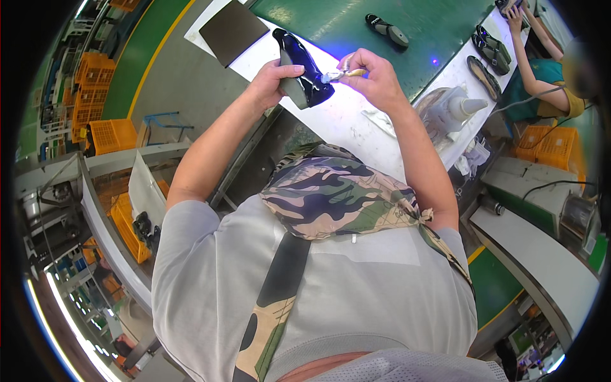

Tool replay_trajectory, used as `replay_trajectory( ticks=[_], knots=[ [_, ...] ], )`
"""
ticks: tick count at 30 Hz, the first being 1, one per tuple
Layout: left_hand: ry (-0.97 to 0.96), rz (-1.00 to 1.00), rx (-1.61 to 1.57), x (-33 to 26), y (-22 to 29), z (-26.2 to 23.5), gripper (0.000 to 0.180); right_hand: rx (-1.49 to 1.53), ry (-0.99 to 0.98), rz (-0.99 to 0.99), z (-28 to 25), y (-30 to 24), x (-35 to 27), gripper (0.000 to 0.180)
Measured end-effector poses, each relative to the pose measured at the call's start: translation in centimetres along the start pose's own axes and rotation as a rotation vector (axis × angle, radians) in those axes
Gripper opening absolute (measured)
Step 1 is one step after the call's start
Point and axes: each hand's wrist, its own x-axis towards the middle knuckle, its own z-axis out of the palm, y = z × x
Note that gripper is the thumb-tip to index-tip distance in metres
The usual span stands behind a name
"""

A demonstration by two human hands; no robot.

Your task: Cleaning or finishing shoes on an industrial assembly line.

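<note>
Glossy black shoe (309, 58) sits tilted in the left hand (273, 79), raised by the near edge of the white worktop (324, 124). From my distant seat, I see that hand wrapped round the shoe's side, thumb laid over it. The right hand (377, 71) pinches a small whitish wad (329, 77) between thumb and fingers, its tip at the shoe; I cannot tell whether it touches.

I judge this to be fine work on the glossy upper, so I would want the left grip firm but light, thumb clear of the spot, and the wad brought in with short, gentle strokes, turning the shoe rather than the wrist. Too hard a press could mark that shine.

Beyond the hands, a brown square panel (233, 32) lies on the worktop, a white bottle (449, 113) stands near the right forearm, and a dark shoe (387, 32) lies on the green surface (312, 18). I see orange crates (95, 69) stacked at left, and a co-worker (541, 83) at far right.
</note>
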Motion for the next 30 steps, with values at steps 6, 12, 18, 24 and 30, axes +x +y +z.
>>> replay_trajectory(
  ticks=[6, 12, 18, 24, 30],
  knots=[
    [0.019, 0.084, -0.245, -1.6, -2.5, -1.4, 0.044, 0.07, -0.018, -0.037, 0.1, 1.2, -0.6, 0.022],
    [-0.06, 0.193, -0.516, -3.3, -4.1, -2.7, 0.051, 0.439, 0.141, 0.101, 2.6, 2.0, 0.2, 0.019],
    [-0.056, 0.286, -0.629, -5.2, -3.8, -3.6, 0.048, 0.53, 0.217, 0.206, 6.7, 1.6, 2.0, 0.02],
    [0.069, 0.464, -0.408, -8.0, -3.2, -7.5, 0.045, 0.481, 0.234, 0.325, 11.1, 2.2, 3.5, 0.021],
    [0.299, 0.645, -0.209, -11.5, -2.8, -11.8, 0.048, 0.48, 0.208, 0.418, 17.3, 2.3, 5.3, 0.022]
  ],
)
